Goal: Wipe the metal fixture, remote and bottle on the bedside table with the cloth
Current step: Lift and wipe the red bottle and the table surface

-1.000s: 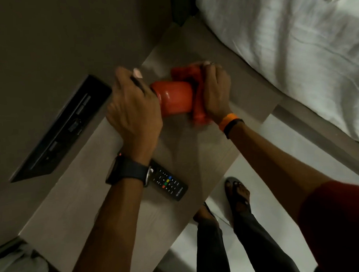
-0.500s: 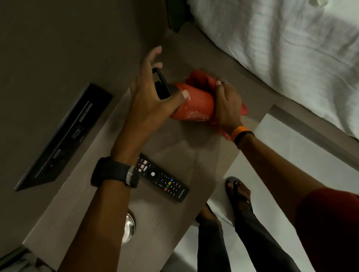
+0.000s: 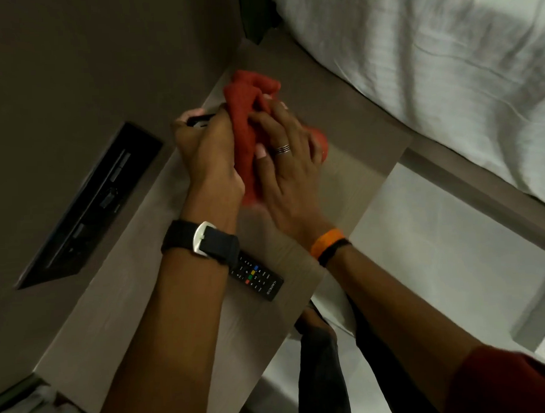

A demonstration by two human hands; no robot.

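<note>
My left hand (image 3: 208, 156) grips the black top end of the red bottle (image 3: 320, 140), which is almost wholly hidden; only a red edge shows at the right. My right hand (image 3: 281, 162) presses the red cloth (image 3: 248, 113) over the bottle, fingers spread across it. Both hands touch each other above the bedside table (image 3: 357, 177). The black remote (image 3: 258, 278) lies flat on the table near its front edge, partly under my left wrist. The metal fixture is hidden behind my left forearm.
A black panel (image 3: 90, 208) with switches is set in the wall left of the table. The bed with white sheets (image 3: 430, 59) borders the table at the right. My legs and feet (image 3: 318, 345) stand on the pale floor in front.
My left hand went from open above the bottle to closed on its top end. My right hand brought the cloth up over the bottle, which is now mostly covered.
</note>
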